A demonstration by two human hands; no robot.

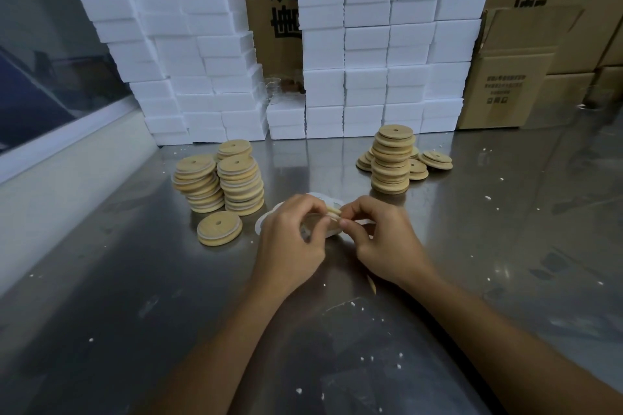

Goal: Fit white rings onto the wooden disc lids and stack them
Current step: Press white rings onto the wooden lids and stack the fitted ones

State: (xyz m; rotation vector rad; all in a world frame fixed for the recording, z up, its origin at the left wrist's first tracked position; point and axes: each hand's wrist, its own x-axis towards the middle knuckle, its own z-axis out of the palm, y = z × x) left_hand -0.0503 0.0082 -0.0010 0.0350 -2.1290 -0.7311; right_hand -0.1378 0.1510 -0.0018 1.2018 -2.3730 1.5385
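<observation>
Both hands meet over the middle of the steel table (135, 296), and between them they pinch one round, pale wooden disc lid (333, 214) turned edge-on to the camera, so that only its thin rim shows; its flat faces look left and right and its visible edge runs slantwise from upper left to lower right. The left hand (290, 239) curls its fingers round the near side of the lid, and the right hand (381, 239) pinches the rim with thumb and forefinger. Under the hands lie loose white rings (266, 221), partly hidden by the fingers. To the left stand stacks of ringed wooden lids (219, 178), with a single ringed lid (219, 228) lying flat just before them. To the right rises a tall stack of bare wooden lids (392, 158), with a few more scattered round its foot. White foam blocks (371, 44) and brown cardboard cartons (505, 77) wall in the far edge of the table.
</observation>
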